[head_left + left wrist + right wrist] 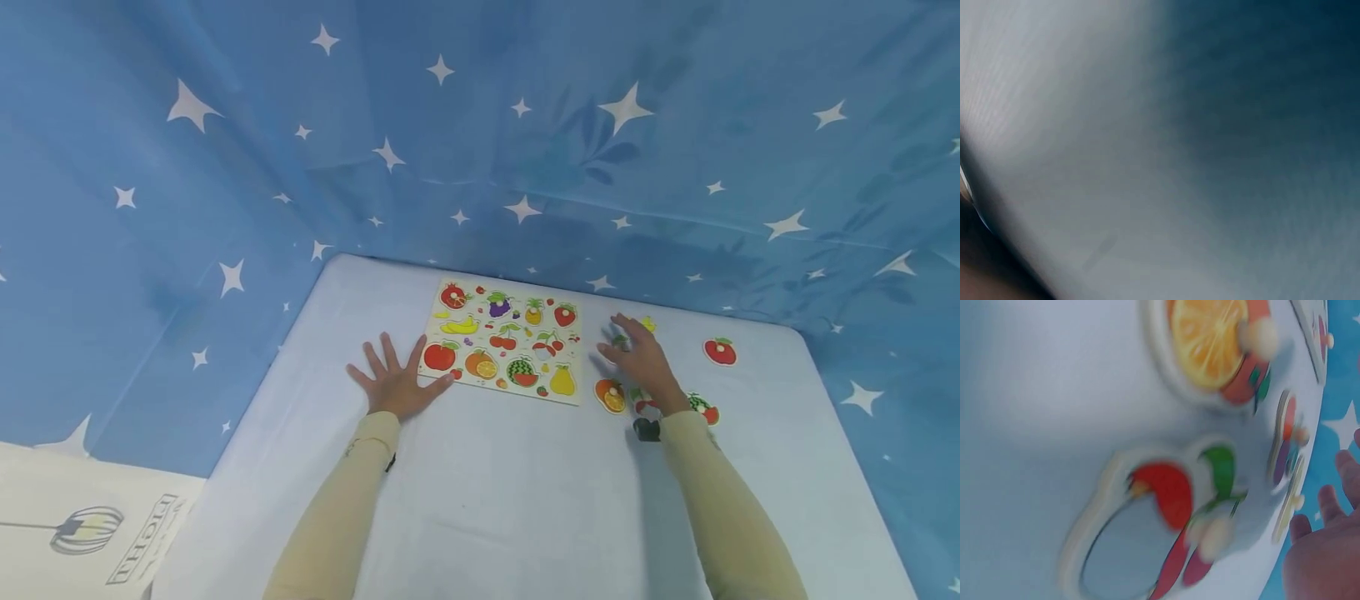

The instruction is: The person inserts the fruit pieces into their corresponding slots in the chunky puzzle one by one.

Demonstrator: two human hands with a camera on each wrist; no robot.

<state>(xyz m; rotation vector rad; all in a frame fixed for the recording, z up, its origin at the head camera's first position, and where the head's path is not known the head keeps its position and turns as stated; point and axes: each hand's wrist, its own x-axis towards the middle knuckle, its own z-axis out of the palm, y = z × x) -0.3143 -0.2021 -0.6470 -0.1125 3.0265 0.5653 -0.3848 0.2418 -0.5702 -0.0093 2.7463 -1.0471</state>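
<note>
A wooden fruit puzzle board [506, 342] lies flat on the pale blue table [487, 500]. My left hand [393, 379] rests flat beside the board's near-left corner, fingers spread, thumb against the edge by the red apple. My right hand [637, 357] stretches out with straight fingers over loose pieces to the right of the board, holding nothing. An orange piece [611, 396] [1210, 337] and a cherry piece [643, 406] [1172, 531] lie by that wrist. The right wrist view shows only part of my right hand [1329, 550]. The left wrist view is a blur of tablecloth.
More loose pieces lie on the right: a red apple piece [720, 352], a watermelon piece [703, 408] and a small yellow piece [648, 323]. A blue star-patterned cloth [525, 150] hangs behind and around the table. A white cardboard box [82, 525] stands at the lower left.
</note>
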